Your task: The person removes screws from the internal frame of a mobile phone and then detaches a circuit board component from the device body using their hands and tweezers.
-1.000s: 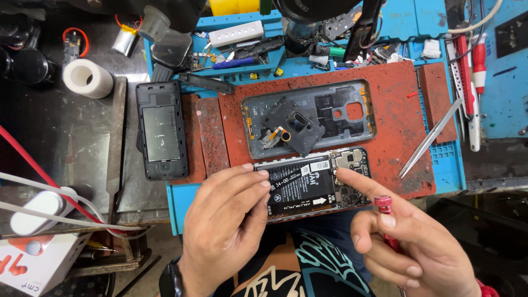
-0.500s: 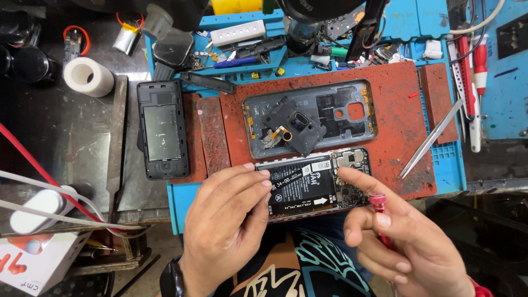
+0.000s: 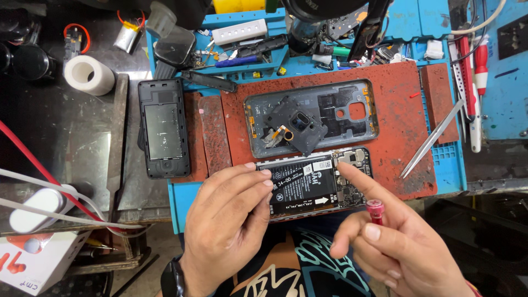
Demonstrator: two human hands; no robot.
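Cluttered repair bench seen from above, with a worn red work mat (image 3: 396, 110) lying on a blue tray. At the mat's near edge lies an opened phone (image 3: 313, 184), its back removed so the black battery and circuit boards show.

The left hand (image 3: 231, 225) rests on the phone's left end. Its fingers (image 3: 258, 190) are loosely curled and close together, fingertips pressed against the battery's left edge, steadying the phone rather than clasping it.

The right hand (image 3: 396, 247) hovers over the phone's right end. Its index finger is stretched out, the tip touching the circuit board just right of the battery, below the camera module. The other fingers are curled around a small red-capped screwdriver (image 3: 375, 210), held upright in the fist, its tip hidden.

Just beyond the phone, farther up the mat, lies a grey back cover (image 3: 335, 113) with a dark plastic shield piece resting inside it. To the left, off the mat, another dark phone (image 3: 163, 129) lies flat. Metal tweezers (image 3: 432, 140) lie slanted at the mat's right edge. A white tape roll (image 3: 88, 74) stands at far left.
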